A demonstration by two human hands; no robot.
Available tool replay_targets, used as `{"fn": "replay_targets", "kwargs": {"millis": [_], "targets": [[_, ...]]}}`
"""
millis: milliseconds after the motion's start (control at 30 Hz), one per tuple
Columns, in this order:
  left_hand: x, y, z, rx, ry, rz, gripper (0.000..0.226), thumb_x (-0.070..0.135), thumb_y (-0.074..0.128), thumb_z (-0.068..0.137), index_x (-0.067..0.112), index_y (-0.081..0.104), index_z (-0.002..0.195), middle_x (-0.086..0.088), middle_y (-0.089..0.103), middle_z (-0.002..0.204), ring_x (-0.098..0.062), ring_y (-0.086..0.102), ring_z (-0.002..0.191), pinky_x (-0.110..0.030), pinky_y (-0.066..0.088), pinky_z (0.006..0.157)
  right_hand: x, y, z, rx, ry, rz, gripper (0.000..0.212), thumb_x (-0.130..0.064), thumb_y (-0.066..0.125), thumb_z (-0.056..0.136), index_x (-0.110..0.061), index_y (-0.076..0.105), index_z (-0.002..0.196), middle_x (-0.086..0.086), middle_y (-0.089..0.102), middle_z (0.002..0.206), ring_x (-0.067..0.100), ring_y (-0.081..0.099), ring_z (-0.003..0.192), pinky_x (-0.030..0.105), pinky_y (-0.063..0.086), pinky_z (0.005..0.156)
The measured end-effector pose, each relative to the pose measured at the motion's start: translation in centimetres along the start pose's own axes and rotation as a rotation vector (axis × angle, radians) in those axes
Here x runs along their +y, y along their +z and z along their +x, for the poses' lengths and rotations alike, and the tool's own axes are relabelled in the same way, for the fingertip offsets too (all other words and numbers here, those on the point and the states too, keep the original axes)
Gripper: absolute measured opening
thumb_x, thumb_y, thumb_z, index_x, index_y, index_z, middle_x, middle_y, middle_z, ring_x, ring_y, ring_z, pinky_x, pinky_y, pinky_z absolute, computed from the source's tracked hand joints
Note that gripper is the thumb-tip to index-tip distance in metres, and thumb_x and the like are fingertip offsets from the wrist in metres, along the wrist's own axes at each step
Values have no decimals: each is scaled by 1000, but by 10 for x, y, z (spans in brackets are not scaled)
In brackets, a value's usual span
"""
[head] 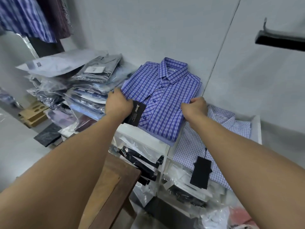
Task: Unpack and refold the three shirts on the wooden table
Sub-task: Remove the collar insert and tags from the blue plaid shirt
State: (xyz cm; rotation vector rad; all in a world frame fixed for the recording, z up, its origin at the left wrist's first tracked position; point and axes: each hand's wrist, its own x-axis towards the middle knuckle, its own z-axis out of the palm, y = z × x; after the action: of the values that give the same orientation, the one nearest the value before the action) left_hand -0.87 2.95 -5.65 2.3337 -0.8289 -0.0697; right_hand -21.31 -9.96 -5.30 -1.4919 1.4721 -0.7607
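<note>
**Findings**

1. Task item. The blue plaid shirt [163, 100] is out of its bag, buttoned and folded flat, collar toward the wall. It lies on top of the white shelf unit [257, 128], not on the wooden worktop [113, 184], whose corner shows nearer the camera. A black hang tag [134, 115] rests at the shirt's left edge.

2. Grips. The left grip [118, 104] is curled over the shirt's left edge, with its fingertips hidden at the fabric. The right grip [195, 108] is closed, pinching the right edge of the fold. Both hold the same shirt.

3. Other shirts. A light grid-check shirt [219, 142] lies folded and unbagged just beside it on the right, partly under it, its own tag [200, 172] hanging forward. A pale blue layer [170, 143] shows under the plaid shirt. It may be a third folded shirt, but this cannot be confirmed.

4. Surroundings. A stack of bagged shirts [89, 90] stands to the left, and more bagged goods fill the shelves below.

**Assessment**

Two shirts are plainly unpacked and refolded, and a third is likely. The task appears to be near its end. What is left is to square the plaid shirt on the pile and let go of it.
</note>
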Motion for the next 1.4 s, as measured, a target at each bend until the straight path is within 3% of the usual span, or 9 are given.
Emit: {"fn": "replay_targets", "kwargs": {"millis": [133,233,433,633,800,933,1067,1233,1400], "targets": [[15,-14,-2,54,-49,-186,14,21,59,86,7,58,82,-6,59,74,-26,53,73,-30,39,65,-7,-3,-3,24,58,174,43,-24,62,67,-8,59,106,4,70,96,20,69,73,27,50,52],[15,-20,-6,4,-156,-273,28,22,58,84,14,42,63,-2,45,59,-23,42,58,-29,33,53,-10,-7,-9,-9,153,296,52,-17,54,66,-6,59,116,7,70,100,23,69,77,32,57,56],[-4,-29,-11,-273,-401,-532,31,23,77,76,5,64,97,-8,66,80,-24,63,64,-31,57,61,-1,-12,-17,-109,234,323,15,0,48,86,-12,55,78,2,63,73,18,63,61,28,54,51],[-9,-23,-15,-302,-406,-735,29,18,77,82,9,56,101,-11,72,94,-25,72,66,-41,64,66,3,-10,-7,-137,225,291,14,-10,67,93,-11,61,105,6,70,94,23,72,80,37,63,69],[-6,-22,-16,-264,-367,-1009,47,-4,68,87,20,49,122,-12,69,99,-25,71,69,-35,59,59,3,-12,-4,-145,270,280,9,-3,57,89,-10,56,94,2,64,80,19,64,66,31,57,59],[-8,-31,-18,-580,-373,-1068,58,7,61,67,13,61,124,-14,70,113,-32,63,93,-44,46,84,3,-18,-11,-128,326,363,12,-3,47,85,-14,50,85,1,55,72,19,55,56,29,52,50],[-10,-35,-27,-755,-363,-1151,39,13,52,81,3,62,118,-15,66,109,-29,65,85,-35,57,78,10,-17,-20,-205,389,490,30,-24,64,90,-13,57,117,7,73,103,26,75,79,50,62,69],[1,-32,-27,-852,-303,-880,83,66,64,80,9,50,139,-9,64,101,-26,61,77,-35,52,73,28,-12,-28,-67,209,208,68,-44,59,98,-17,26,151,4,48,142,30,55,121,49,48,104],[19,-13,-36,-659,55,-288,99,64,76,72,26,31,152,-6,57,135,-27,64,106,-44,55,94,42,-14,-34,-67,38,115,65,-26,43,101,-36,11,157,0,57,128,19,62,89,40,56,83]]}}
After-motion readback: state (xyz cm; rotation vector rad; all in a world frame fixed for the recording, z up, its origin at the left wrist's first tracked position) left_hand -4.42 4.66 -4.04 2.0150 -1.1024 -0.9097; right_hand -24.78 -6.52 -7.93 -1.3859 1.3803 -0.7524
